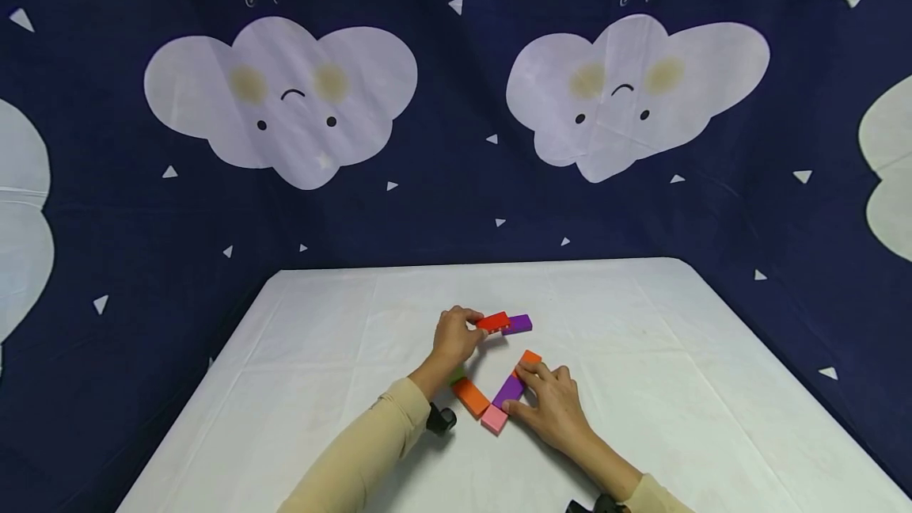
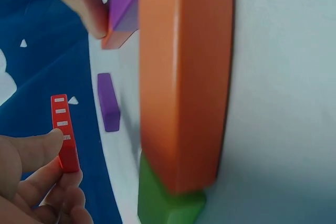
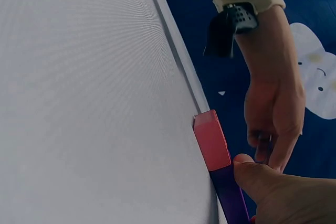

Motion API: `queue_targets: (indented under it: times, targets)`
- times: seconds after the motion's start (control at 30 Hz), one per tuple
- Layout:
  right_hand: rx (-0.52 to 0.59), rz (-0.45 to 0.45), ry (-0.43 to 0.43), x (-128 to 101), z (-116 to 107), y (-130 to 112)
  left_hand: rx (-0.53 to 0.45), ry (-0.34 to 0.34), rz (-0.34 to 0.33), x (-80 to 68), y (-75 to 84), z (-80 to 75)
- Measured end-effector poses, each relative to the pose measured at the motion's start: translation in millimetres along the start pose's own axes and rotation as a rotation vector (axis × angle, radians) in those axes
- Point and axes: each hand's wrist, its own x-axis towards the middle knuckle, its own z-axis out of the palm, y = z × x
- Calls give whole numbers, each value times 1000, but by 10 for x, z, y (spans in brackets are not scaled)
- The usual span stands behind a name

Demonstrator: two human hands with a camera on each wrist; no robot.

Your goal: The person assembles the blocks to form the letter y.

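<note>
My left hand pinches a red block with a row of small white marks along one side. In the left wrist view the red block is between thumb and fingertips. A loose purple block lies just beyond it. My right hand grips another purple block, thumb near one end and fingertips by the orange block at the other. A pink block touches the purple one's near end. From there a second orange block and a green block run off leftward.
A white-covered table lies under everything. Behind it hangs a dark blue cloth printed with clouds and small white triangles. A black wrist device is on my left forearm, close beside the second orange block.
</note>
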Motion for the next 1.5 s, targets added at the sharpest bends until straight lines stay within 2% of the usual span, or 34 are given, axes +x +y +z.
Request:
queue_targets:
  times: [0.2, 0.5, 0.83, 1.17, 1.5]
  targets:
    - [0, 10, -21, -16, 0, -8, -66, 0, -5, -108, -84, -226]
    - [4, 33, -37, -9, -13, -16, -195, 18, -40, -453, -217, -452]
    - [-7, -10, 27, -19, 0, -16, -256, 17, -30, -891, -221, -479]
    - [-8, 5, 0, -1, -13, -19, -233, -19, -26, -1268, -257, -467]
    - [-6, 2, 1, -13, -9, -10, -223, -115, -78, -1547, -298, -463]
